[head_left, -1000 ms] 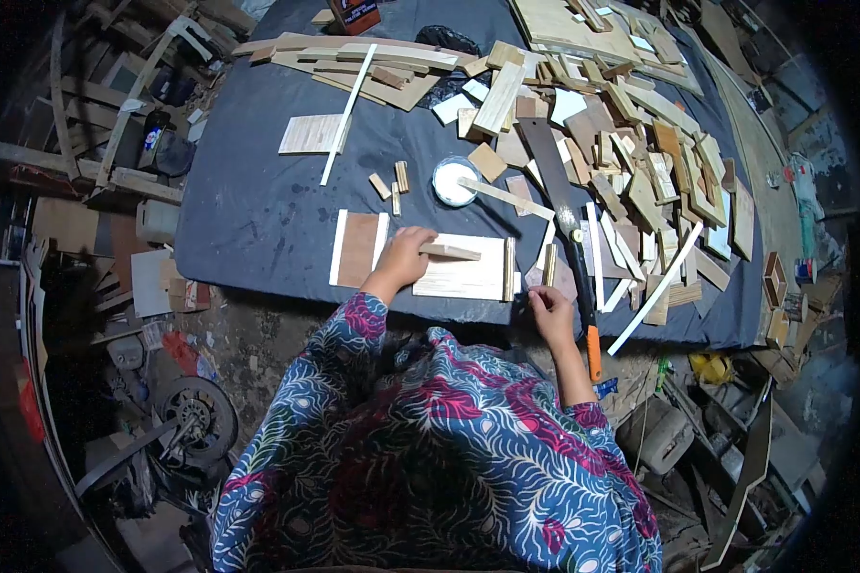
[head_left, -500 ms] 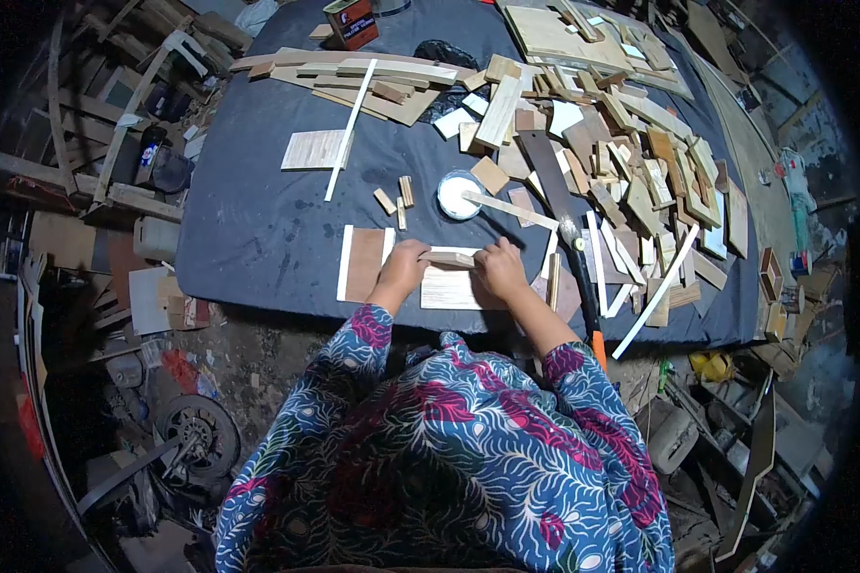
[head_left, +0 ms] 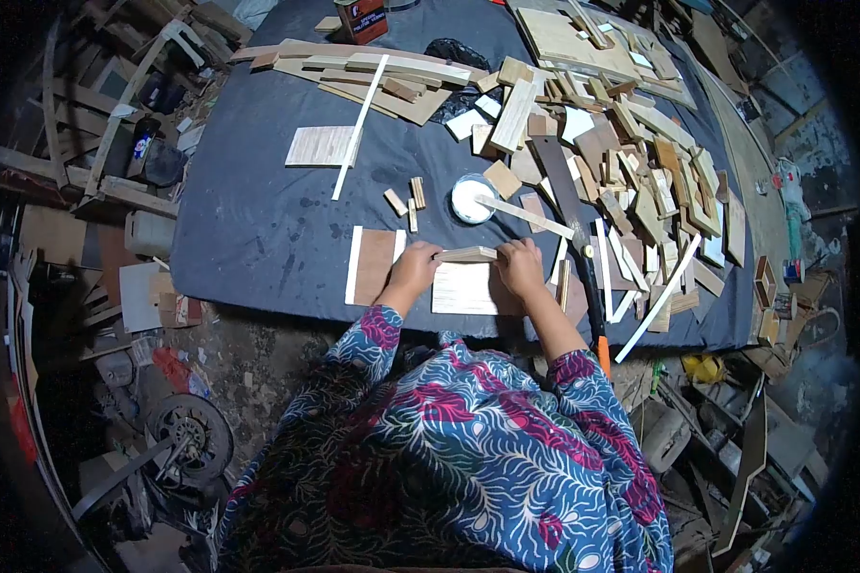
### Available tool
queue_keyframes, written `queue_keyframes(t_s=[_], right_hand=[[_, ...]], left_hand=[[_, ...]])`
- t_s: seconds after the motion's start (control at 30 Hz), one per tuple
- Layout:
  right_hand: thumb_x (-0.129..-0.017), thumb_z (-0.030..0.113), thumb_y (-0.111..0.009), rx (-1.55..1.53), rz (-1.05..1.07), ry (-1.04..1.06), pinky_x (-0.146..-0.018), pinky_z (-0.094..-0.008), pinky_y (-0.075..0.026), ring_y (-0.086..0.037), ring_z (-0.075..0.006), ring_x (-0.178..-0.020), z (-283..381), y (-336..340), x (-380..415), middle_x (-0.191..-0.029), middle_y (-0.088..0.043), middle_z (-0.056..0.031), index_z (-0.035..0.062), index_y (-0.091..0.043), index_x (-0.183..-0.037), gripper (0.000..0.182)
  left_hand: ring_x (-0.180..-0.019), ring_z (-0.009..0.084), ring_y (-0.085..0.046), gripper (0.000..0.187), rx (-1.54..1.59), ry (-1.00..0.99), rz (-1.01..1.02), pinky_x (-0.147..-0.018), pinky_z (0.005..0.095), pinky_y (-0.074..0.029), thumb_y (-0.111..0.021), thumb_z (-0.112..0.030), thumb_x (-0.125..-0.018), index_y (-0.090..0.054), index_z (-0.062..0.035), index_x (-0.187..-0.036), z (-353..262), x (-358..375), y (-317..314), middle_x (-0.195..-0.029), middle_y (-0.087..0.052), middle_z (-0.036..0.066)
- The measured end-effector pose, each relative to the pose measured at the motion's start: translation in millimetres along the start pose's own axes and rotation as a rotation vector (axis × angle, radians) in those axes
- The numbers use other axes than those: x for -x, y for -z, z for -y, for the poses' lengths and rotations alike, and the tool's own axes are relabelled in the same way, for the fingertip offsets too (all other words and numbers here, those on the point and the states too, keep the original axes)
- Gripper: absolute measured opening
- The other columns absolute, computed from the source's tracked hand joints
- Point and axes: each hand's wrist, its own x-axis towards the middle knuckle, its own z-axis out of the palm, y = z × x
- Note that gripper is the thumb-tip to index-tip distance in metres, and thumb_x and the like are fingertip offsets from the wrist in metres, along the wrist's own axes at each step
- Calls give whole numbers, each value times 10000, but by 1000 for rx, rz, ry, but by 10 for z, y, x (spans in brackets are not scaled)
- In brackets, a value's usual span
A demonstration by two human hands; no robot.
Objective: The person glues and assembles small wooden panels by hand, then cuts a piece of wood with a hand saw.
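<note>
My left hand [head_left: 414, 269] is closed on the left end of a short pale wooden strip [head_left: 466, 255]. At its other end, my right hand [head_left: 521, 268] pinches the same strip. The strip lies along the far edge of a light wooden board [head_left: 472, 292] near the table's front edge. Just left of my left hand is a brown panel [head_left: 376, 267] with white strips down both sides. Beyond my hands stands a tub of white paste [head_left: 469, 201], a flat wooden stick [head_left: 527, 217] resting across its rim. Small wood blocks [head_left: 417, 192] lie left of the tub.
A large heap of wood offcuts [head_left: 640, 191] covers the right side of the dark cloth-covered table [head_left: 229, 220]. A saw-like tool with an orange handle [head_left: 603, 353] hangs over the front edge. Long slats [head_left: 406, 67] and a red-brown can [head_left: 363, 19] sit at the back.
The whole view has shifted slightly, so the table's things appear a little further right. Both hands keep hold of the strip over the board, with little other change.
</note>
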Motion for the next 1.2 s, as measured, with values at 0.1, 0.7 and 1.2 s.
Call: queue_keyframes(t_s=[0.1,0.7,1.2], right_hand=[[-636,164,-631,-2,12,-12,-739,-383,-370,-464,-271,-885,-22,-47,5,-818,-559,-58,102,-617,-793,169],[-680,105,-551,42,34,-67,-764,-366,-371,-468,-267,-892,-48,-40,19,-847,-572,-78,100,-635,-832,174],[-667,43,-592,-301,-341,-238,-710,-350,-425,-540,-296,-771,-248,280,232,-784,-589,-134,28,-609,-813,148]], left_hand=[[-810,319,-541,199,-24,38,19,-711,353,-434,-610,-57,-669,-593,11,-856,10,-5,-20,-843,-567,159],[-834,329,-529,200,-23,31,32,-735,373,-427,-581,-89,-704,-599,-7,-886,108,-33,-26,-892,-556,170],[-770,265,-557,304,3,12,59,-686,319,-447,-617,-38,-659,-572,2,-957,129,-16,-45,-859,-564,158]])
